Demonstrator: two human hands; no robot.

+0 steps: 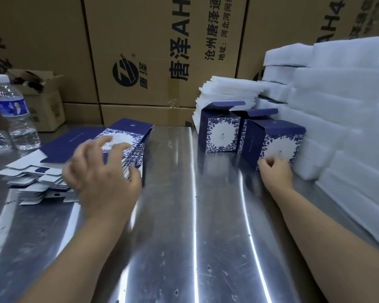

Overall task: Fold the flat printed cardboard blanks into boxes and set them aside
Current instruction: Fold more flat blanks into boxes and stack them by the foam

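A stack of flat blue-and-white printed blanks (127,136) lies on the steel table at the left. My left hand (101,171) hovers over the stack with fingers spread, holding nothing, and is blurred. Three folded boxes stand at the right; the nearest folded box (278,141) has its top flap up. My right hand (276,169) rests at that box's lower front edge, fingers curled against it. Two other boxes (222,132) stand behind it with lids open.
White foam sheets (341,119) are piled along the right edge and behind the boxes. A water bottle (15,112) stands at the far left. Large brown cartons (153,57) wall off the back. Bare steel table (184,226) stretches in front of me.
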